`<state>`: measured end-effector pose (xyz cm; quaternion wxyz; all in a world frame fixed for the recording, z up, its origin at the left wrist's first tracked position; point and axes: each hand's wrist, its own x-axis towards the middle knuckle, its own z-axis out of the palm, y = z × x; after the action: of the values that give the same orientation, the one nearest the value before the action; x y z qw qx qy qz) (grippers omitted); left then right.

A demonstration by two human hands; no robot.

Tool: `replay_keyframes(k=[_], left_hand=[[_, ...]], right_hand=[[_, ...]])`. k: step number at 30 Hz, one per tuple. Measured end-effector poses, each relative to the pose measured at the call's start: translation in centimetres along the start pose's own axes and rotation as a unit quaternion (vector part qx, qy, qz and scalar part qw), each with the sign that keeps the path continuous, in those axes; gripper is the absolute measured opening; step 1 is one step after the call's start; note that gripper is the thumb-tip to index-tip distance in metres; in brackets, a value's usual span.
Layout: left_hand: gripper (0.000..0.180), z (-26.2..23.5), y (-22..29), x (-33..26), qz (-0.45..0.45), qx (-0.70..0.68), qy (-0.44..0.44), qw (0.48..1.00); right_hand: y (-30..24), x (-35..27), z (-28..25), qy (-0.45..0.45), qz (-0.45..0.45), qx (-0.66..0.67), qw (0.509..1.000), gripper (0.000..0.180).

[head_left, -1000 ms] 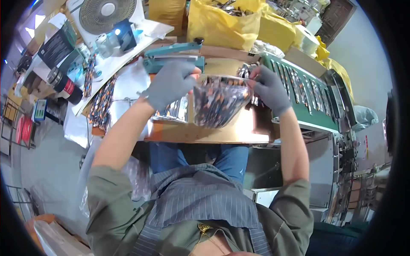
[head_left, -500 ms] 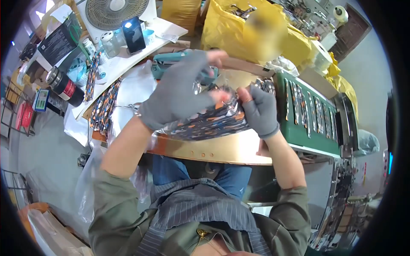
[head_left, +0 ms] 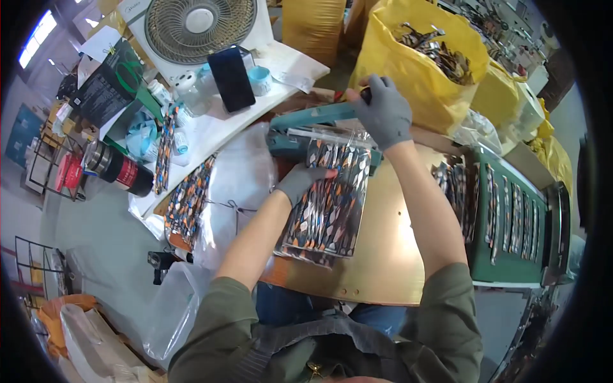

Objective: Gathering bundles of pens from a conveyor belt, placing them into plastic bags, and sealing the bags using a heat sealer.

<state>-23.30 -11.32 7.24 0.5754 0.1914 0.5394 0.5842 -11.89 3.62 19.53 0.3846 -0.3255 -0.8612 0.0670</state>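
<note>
- patterned pouch (head_left: 332, 201), clear plastic over orange, white and dark leaf-print pieces, lies flat on the tan table (head_left: 396, 255), its top edge tucked under the bar of the teal sealer (head_left: 306, 124).
- left hand (head_left: 300, 182), in a grey glove, rests palm down on the pouch's upper left part, fingers spread flat; it presses rather than grips.
- right hand (head_left: 382, 113), also grey-gloved, is closed around the dark knob at the end of the sealer's arm, fingers wrapped over it.
- sealer sits at the table's far edge, its arm running from left to the right hand.
- more patterned pieces lie under the pouch at its lower edge.
- green tray (head_left: 511, 217) to the right holds rows of similar patterned pieces.
- yellow bag (head_left: 415, 57) behind the sealer is open, filled with dark pieces.
- clear bags (head_left: 239, 185) lie left of the pouch, with a strip of patterned pieces (head_left: 188, 201) beside them.
- fan (head_left: 198, 22), a dark phone (head_left: 231, 78) and a black-and-red flask (head_left: 118, 168) sit on the left side.
</note>
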Motion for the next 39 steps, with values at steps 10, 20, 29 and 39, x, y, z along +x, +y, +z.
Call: replay_keyframes(k=[10,20,29,39], left_hand=[[0.059,-1.4,-1.1,-1.3,0.128,0.318,0.15,0.927],[0.046,-2.0,-2.9,-2.7,0.136,0.271,0.131,0.944],[0.086,-1.0,-4.7,-7.3,0.028,0.306,0.207,0.929],[0.055,-3.1,-4.7,-30.8,0.128,0.27,0.241,0.923]], right_hand=[[7.3,-4.5,6.3,-0.077,0.117,-0.143,0.98,0.021],[6.9,-5.5,5.8,-0.062,0.163,-0.111,0.979,0.021],[-0.3,-23.1,5.9,-0.211,0.342,0.359,0.842,0.088],[-10.3,-33.3,-1.3,-0.356,0.388,0.769,0.362,0.072]])
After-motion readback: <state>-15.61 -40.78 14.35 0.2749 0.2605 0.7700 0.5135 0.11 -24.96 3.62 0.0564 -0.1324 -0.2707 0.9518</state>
